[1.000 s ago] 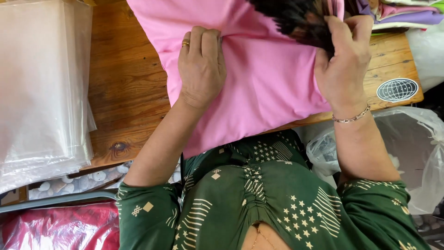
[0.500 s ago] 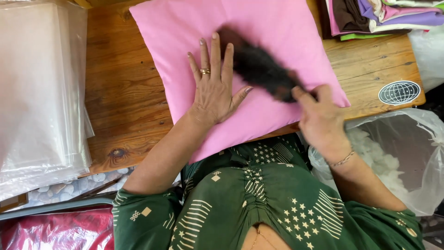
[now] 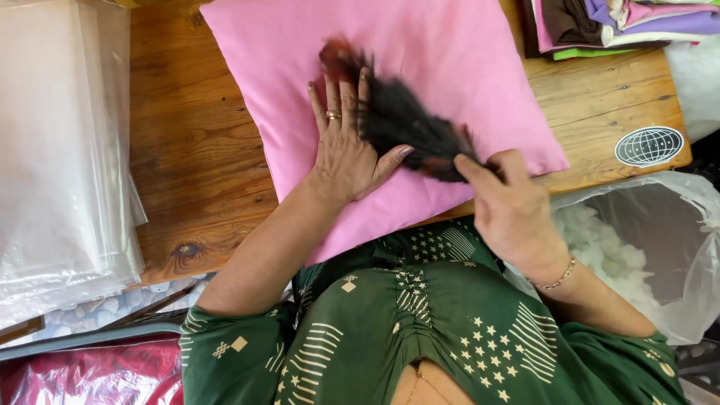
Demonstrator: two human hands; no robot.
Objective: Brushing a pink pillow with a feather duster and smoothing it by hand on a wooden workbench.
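Pink pillow (image 3: 420, 90) overhangs table edge (image 3: 225, 247) | left hand (image 3: 346, 146) flat | right hand (image 3: 514, 214) grips brush (image 3: 409, 124) (blurred)

Bare table (image 3: 202, 172) left of pillow (image 3: 465, 67); plastic sheets (image 3: 60, 150) and, seemingly, folded cloths (image 3: 622, 22) flank it.

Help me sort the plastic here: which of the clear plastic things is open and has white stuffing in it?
The clear bag at the table's right edge, beside the right hand; it gapes open around white fluff. The plastic sheets on the left lie flat, stacked.
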